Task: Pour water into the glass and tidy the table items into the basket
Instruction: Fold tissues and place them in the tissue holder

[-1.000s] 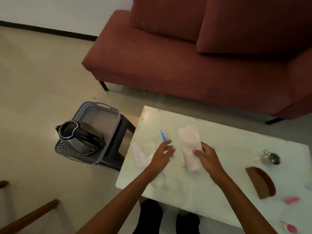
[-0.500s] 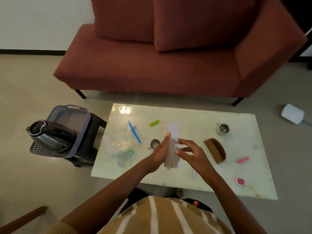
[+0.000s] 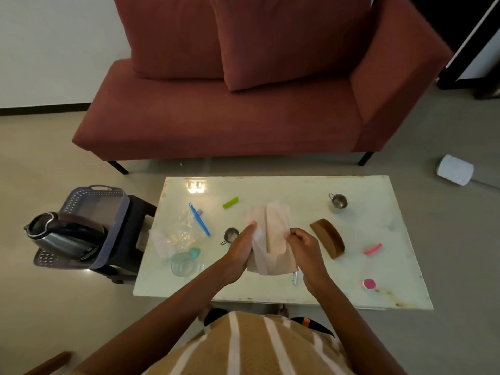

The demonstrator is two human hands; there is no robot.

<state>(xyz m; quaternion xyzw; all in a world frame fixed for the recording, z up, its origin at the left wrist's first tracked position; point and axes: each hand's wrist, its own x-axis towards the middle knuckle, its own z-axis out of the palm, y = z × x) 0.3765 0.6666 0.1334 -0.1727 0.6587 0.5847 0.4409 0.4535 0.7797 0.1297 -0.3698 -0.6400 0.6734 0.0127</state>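
Both my hands hold a pale folded cloth (image 3: 273, 234) above the middle of the white table (image 3: 297, 293). My left hand (image 3: 239, 250) grips its left side and my right hand (image 3: 303, 246) pinches its right edge. An empty clear glass (image 3: 184, 264) stands near the table's front left. A grey perforated basket (image 3: 108, 212) rests on a dark stool left of the table, with a steel kettle (image 3: 65, 235) sitting in its near end. Loose on the table lie a blue pen (image 3: 199, 219), a green clip (image 3: 230, 202), crumpled clear plastic (image 3: 181, 231), two small metal cups, a brown holder (image 3: 328, 238) and pink items.
A red sofa (image 3: 243, 117) runs behind the table. A white roll (image 3: 455, 169) lies on the floor at the right. One metal cup (image 3: 338, 203) stands at the back right, the other (image 3: 230, 235) just left of my left hand. A wooden chair arm shows at bottom left.
The view swung right and pulled back, showing the whole table. My left hand left the pen area and joined the right on the cloth, which is now lifted and spread between both hands.
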